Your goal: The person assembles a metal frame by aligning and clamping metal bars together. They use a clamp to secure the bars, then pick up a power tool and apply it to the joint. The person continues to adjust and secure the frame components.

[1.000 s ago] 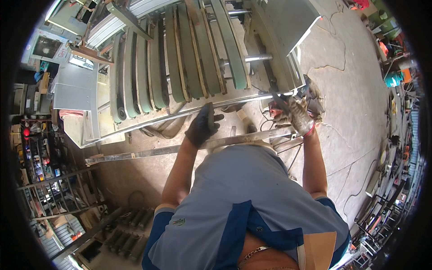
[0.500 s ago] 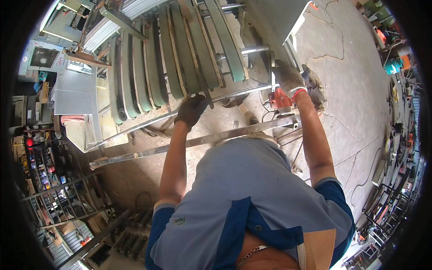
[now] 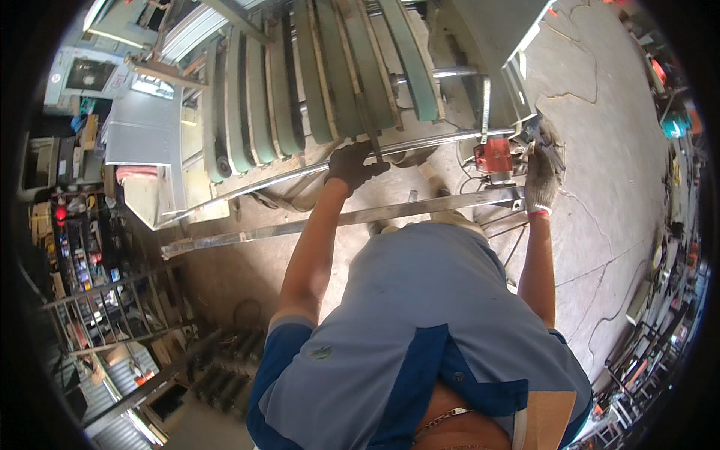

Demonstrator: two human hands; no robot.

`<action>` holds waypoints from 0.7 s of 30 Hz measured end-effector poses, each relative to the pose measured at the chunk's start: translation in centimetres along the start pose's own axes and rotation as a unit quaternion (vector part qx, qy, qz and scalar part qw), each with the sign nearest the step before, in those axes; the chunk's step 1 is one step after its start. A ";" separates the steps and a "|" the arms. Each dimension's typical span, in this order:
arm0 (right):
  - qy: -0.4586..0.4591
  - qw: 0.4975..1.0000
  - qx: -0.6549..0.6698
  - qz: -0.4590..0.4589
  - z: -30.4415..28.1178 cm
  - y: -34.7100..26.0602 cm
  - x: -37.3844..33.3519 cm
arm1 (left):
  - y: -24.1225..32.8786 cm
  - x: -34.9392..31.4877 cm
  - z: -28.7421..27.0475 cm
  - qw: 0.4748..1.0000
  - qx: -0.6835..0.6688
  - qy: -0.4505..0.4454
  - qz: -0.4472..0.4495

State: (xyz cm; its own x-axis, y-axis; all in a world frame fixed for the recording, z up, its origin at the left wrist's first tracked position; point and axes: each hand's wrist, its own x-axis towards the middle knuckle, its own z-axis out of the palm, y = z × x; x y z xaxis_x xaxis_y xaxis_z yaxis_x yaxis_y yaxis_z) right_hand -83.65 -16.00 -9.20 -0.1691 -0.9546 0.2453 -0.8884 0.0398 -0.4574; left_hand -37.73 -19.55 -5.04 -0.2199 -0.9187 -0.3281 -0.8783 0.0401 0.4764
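Note:
My left hand, in a dark glove, is closed around the lower end of a narrow flat metal bar. It is beside a long shiny metal rod that runs along the ends of several green belts. My right hand, in a greyish knitted glove with a red cuff edge, is at the right end of the frame. Its fingers reach up by a dark, unclear object, and whether they grip it is hidden. Just left of that hand sits a red metal tool or fixture.
A long flat metal beam crosses in front of my body. Grey sheet-metal panels stand on the left, with another panel at the upper right. Cluttered shelves line the left. A cable lies on the concrete floor.
My right hand has moved from the upright bracket at the rod's end down and right, past the red fixture. My left hand still holds the flat bar. The whole view has shifted slightly.

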 end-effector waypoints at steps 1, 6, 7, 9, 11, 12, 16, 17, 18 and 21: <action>0.039 0.999 -0.011 -0.001 0.5 0.9 -1.2 | 0.2 0.2 0.1 1.000 -0.013 0.010 -0.002; 0.124 0.945 0.236 0.190 1.0 2.0 -6.1 | -0.7 1.7 -0.1 0.993 -0.098 -0.066 -0.028; 0.134 0.951 0.230 0.159 0.9 1.6 -6.4 | -0.9 2.2 -0.1 0.994 -0.099 -0.052 -0.003; 0.144 0.959 0.192 0.150 0.7 0.4 -6.7 | -1.1 2.6 -0.2 0.994 -0.099 -0.047 0.026; 0.156 0.953 0.185 0.183 0.4 -0.6 -6.4 | -1.1 2.6 -0.1 0.987 -0.144 -0.066 0.017; 0.169 0.948 0.197 0.186 0.3 -1.0 -6.2 | -0.9 2.5 -0.1 0.982 -0.169 -0.080 -0.015; 0.147 0.940 0.214 0.220 -0.5 -1.7 -6.4 | -0.4 0.8 1.1 0.996 -0.088 0.012 -0.023; 0.146 0.938 0.222 0.224 -0.5 -1.8 -6.3 | -0.4 0.7 1.6 0.987 -0.042 0.104 0.117; 0.145 0.936 0.227 0.229 -0.5 -1.9 -6.4 | -0.6 0.5 1.8 0.972 0.027 0.162 0.170; 0.148 0.944 0.192 0.222 -0.3 -2.0 -6.3 | -1.3 0.3 2.6 0.931 0.177 0.231 0.222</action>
State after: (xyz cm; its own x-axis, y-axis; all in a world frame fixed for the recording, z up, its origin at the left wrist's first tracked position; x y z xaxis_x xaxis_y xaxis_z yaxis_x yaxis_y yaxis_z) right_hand -80.91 -9.95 -9.60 -0.6509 -0.7422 0.1596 -0.4912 0.2513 -0.8340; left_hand -37.79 -18.90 -7.89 -0.4607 -0.8479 0.2623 -0.8468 0.5084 0.1564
